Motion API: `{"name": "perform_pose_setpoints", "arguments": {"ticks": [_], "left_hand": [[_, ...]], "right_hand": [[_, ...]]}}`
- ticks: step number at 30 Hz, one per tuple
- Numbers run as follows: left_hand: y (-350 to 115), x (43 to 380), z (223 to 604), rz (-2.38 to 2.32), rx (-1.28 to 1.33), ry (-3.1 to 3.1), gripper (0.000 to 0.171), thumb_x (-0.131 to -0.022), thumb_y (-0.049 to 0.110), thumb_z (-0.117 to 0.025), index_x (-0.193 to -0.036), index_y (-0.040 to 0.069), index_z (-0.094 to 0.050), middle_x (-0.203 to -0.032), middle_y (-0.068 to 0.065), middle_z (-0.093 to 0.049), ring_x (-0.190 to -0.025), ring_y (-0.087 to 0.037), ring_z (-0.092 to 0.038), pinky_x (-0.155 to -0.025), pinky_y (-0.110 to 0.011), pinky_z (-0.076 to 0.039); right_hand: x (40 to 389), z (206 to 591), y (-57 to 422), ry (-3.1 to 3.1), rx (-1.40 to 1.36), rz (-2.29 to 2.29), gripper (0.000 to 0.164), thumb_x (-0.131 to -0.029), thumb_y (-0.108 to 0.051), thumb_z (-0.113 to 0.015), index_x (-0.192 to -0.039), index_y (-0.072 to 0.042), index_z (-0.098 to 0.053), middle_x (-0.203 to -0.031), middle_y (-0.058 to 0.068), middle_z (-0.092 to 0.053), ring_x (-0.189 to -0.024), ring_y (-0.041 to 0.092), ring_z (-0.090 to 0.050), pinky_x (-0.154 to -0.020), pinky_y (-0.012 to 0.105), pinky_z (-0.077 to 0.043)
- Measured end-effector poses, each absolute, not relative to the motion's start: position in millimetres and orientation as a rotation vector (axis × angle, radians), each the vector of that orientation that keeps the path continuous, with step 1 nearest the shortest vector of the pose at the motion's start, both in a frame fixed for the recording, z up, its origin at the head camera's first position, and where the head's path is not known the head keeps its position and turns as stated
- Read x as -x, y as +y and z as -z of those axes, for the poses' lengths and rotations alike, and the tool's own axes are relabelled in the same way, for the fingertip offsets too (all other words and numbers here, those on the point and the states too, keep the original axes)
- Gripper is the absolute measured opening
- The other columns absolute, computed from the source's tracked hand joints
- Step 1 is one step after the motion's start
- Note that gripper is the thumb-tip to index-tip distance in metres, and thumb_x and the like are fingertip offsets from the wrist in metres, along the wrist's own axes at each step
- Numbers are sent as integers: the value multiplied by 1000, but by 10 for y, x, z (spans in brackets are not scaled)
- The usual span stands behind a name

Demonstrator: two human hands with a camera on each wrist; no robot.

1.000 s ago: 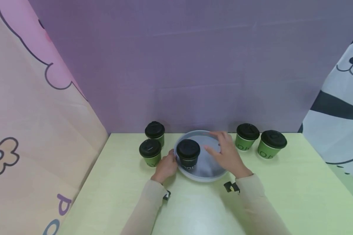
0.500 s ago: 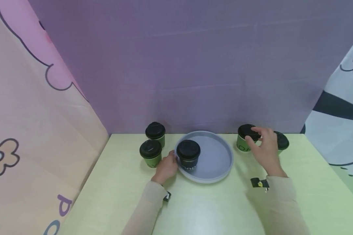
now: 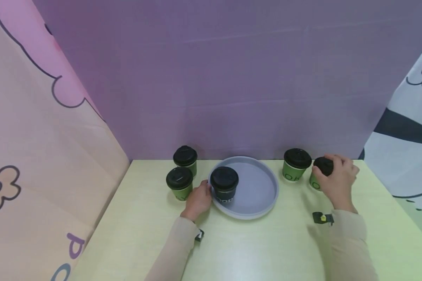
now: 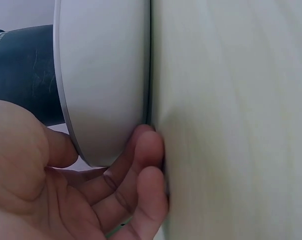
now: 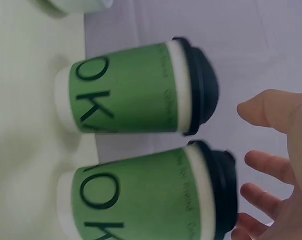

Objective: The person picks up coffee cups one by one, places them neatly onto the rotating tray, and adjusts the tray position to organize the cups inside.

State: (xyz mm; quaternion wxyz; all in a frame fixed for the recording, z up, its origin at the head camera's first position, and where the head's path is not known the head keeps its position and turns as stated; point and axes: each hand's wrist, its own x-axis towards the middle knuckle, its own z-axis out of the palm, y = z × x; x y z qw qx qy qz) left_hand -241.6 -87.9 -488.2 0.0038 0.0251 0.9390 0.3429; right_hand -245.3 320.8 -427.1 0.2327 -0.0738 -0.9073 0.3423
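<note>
My left hand [image 3: 198, 201] grips the left edge of a round grey plate [image 3: 254, 191], thumb at the rim and fingers curled by its underside in the left wrist view. On the plate's left part stands a dark paper cup with a black lid [image 3: 225, 183]. My right hand [image 3: 339, 179] is at the rightmost green paper cup [image 3: 316, 181], overlapping its black lid in the head view. From the right wrist, the spread thumb and fingers [image 5: 263, 200] show just above the lids, apart from them. Beside that cup stands another green cup [image 3: 293, 168], upright and lidded.
Two more green cups with black lids, a front one [image 3: 180, 183] and a back one [image 3: 185, 156], stand left of the plate. A purple backdrop [image 3: 211, 97] rises behind the pale table [image 3: 246, 249]. Printed cloth panels flank both sides.
My right hand has moved right, from over the plate, past the nearer green cup, to the rightmost one. My left hand, the plate and the dark cup have stayed in place.
</note>
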Motion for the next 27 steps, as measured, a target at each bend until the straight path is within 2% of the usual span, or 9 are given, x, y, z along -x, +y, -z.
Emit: {"name": "perform_pose_setpoints", "arguments": {"ticks": [8,13,20,27], "left_hand": [[-882,2409,4856,-1089,-58,2949,44,-110,26,-38,-144,2,-52,-121,-26,-71,-109,-43,-70,-95,-54,-55],[-894,2390,4774,-1122,-74,2890,48,-110,27,-36,-148,-1,-47,-129,-29,-66,-117,-45,-66,-101,-56,-52],[-936,2374,4688,-1062,-135,2772,55,-107,24,-37,-155,-4,-35,-146,-30,-53,-135,-46,-53,-114,-55,-42],[-960,2356,4660,-1026,-187,2730,59,-104,20,-40,-156,-6,-31,-149,-31,-50,-139,-45,-50,-117,-54,-39]], "right_hand": [[2493,4418,3340,-2558,224,-910,73,-94,-28,-68,-155,-2,-37,-164,32,-17,-142,59,-14,-106,79,-16],[2504,4482,3372,-2568,233,-931,71,-97,-32,-65,-155,-1,-37,-164,34,-16,-141,60,-16,-105,79,-17],[2526,4504,3393,-2593,261,-973,70,-100,-36,-61,-155,-2,-35,-166,32,-11,-144,61,-15,-105,80,-17],[2529,4497,3403,-2604,283,-1010,70,-100,-36,-61,-156,-2,-35,-165,34,-11,-142,65,-20,-106,79,-18]]}}
